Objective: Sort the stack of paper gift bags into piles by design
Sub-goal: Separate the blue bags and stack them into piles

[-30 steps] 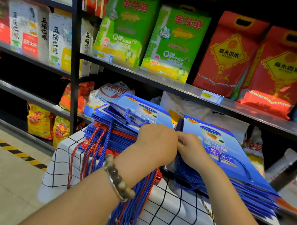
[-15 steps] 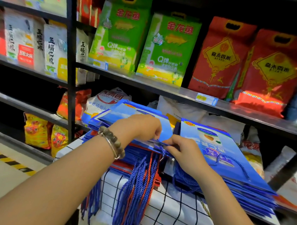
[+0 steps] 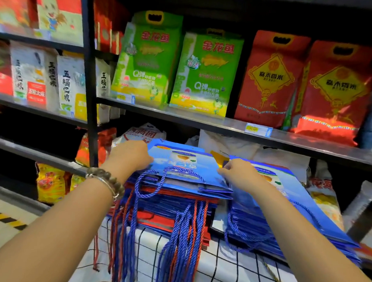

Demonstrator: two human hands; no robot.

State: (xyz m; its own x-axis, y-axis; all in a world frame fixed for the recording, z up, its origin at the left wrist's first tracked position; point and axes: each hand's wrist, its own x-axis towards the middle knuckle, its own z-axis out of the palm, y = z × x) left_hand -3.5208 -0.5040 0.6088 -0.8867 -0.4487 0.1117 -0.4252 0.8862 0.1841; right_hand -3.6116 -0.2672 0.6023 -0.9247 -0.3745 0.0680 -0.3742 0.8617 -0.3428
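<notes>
Wider apart than half a second ago, when close together over the gap between the two piles: left hand now at the far left edge of the top blue gift bag, right hand at its right edge. Shows that bag lying flat, picture side up, on top of the left stack, a mix of blue and red bags with blue and red rope handles hanging over the front of the counter, which wears a white cloth with black grid lines. Just to the right, a separate pile of matching blue bags, tilted down toward the right. Right hand with fingers curled, pinching the top bag's right edge. Left hand with fingers bent onto the left edge; cannot tell whether gripping or only touching. A beaded bracelet on the left wrist. Behind the counter, a dark metal shelf with green rice bags and red rice bags standing upright.
</notes>
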